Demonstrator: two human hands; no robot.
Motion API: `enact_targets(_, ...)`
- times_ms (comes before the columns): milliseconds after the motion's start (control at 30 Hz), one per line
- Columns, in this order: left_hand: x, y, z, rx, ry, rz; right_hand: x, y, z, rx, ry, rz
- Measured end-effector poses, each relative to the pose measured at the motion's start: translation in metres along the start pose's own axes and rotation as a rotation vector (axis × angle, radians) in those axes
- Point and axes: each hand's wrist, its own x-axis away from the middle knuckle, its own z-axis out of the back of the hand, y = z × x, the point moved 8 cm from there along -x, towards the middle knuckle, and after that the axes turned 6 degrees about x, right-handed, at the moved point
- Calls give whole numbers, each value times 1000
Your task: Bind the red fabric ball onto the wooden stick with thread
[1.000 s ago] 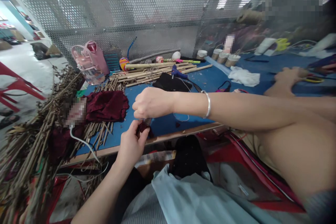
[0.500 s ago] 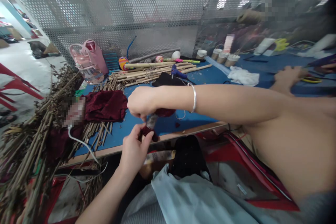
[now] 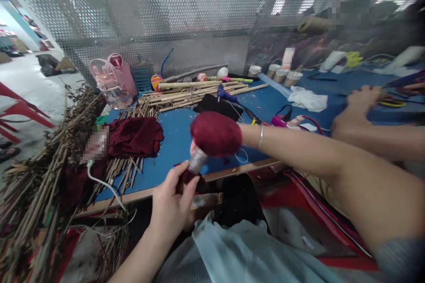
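Thumb and forefinger of the left hand (image 3: 171, 199) pinch the dark-red cloth base (image 3: 190, 177) of a maroon velvet-headed piece (image 3: 214, 137), just below its silvery wrapped neck (image 3: 198, 160). From that grip the piece lies up and to the right: the neck slants away from the wearer's body, and the plump velvet head (image 3: 219, 131) appears to join its upper end, the head's own long axis running nearly crosswise. It is held above the front of the blue tabletop (image 3: 174, 127), close to the wooden edge (image 3: 239, 168). The left hand is nearer the base; the right hand (image 3: 193, 147) is mostly hidden behind the head, its forearm (image 3: 308, 150) reaching in from the right. Only a sliver of fingertip shows past the head's left side, so I cannot tell whether it grasps anything. A crumpled maroon velvet cloth (image 3: 137, 137) lies well apart, to the left.
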Motion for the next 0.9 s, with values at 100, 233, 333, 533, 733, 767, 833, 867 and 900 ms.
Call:
enact_targets(100,-7,-21,8,27,146,143,22,-19,-29,41,126,126)
enact_targets(233,-13,-36,-10,-68,-24,197,52,-52,-34,473,256,158)
enact_targets(333,-13,-39,-19,-130,-69,184,58,-73,-29,716,121,160)
enact_targets(533,-5,-26,-37,-146,-220,148,33,-101,-5,1006,114,329)
enact_targets(733,1,-23,-33,-201,-225,162,5,-91,8,1124,149,282)
enact_targets(767,2,-25,-33,-216,-221,161,1,-89,7,1128,146,266)
enact_targets(833,5,-27,-34,-233,-204,157,-5,-85,3,1136,127,241)
enact_targets(867,6,-28,-35,-230,-197,152,-7,-84,-1,1137,118,237)
enact_targets(900,7,-29,-36,-219,-195,142,-9,-84,-4,1136,111,238)
